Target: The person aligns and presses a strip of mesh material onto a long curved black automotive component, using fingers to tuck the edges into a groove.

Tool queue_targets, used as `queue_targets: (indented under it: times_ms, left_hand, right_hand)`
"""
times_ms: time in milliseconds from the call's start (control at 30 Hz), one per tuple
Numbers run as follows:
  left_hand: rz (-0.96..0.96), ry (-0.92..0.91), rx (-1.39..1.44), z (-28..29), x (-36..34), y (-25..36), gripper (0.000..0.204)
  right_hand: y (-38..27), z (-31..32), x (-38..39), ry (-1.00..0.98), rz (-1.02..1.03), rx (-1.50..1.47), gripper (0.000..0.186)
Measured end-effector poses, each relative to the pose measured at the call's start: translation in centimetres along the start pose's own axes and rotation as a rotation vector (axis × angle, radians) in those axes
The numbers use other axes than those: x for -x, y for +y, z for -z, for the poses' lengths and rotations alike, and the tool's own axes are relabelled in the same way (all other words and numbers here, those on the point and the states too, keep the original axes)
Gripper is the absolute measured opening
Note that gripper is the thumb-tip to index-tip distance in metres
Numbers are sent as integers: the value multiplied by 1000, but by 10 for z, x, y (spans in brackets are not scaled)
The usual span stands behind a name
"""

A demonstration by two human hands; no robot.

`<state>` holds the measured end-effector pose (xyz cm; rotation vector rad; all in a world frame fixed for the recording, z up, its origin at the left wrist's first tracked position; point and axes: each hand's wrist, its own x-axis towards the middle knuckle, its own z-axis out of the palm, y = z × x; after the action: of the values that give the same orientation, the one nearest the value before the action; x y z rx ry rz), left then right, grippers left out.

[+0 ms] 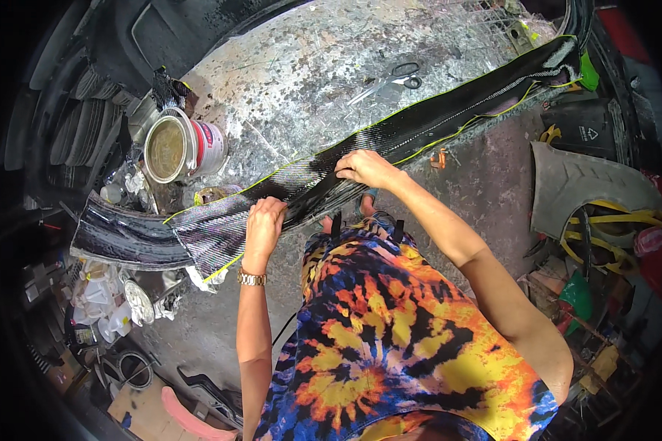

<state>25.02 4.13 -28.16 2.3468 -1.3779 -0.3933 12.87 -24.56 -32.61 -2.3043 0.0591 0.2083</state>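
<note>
A long strip of black, glossy woven carbon-fibre cloth (426,128) with yellow edge threads runs diagonally from lower left to upper right. Its left end lies over a curved black moulded part (129,234), which sticks out beyond the cloth. My left hand (265,222) is closed at the cloth's near edge, fingers curled over it toward the left end. Further right, my right hand (363,168) pinches the cloth with thumb and fingers. Between my hands the near edge is folded up. Both sets of fingertips are partly hidden.
On the stained worktable (294,81) lie black-handled scissors (403,76) beyond the cloth. An open metal can (207,147) stands at the left. White plastic containers (103,298) crowd the lower left floor. A grey fender-like panel (577,187) and yellow parts (603,246) are at right.
</note>
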Motion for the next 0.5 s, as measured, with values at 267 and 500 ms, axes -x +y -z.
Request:
queue_targets:
  times_ms: [267,500]
  left_hand:
    - [12,-56,14,11,4,-5,13]
    - [-54,-74,-151,13,44,-15,28]
  right_hand:
    - [2,4,1,-43,5,-26,23]
    - [8,-4,15,-68,60,57,22]
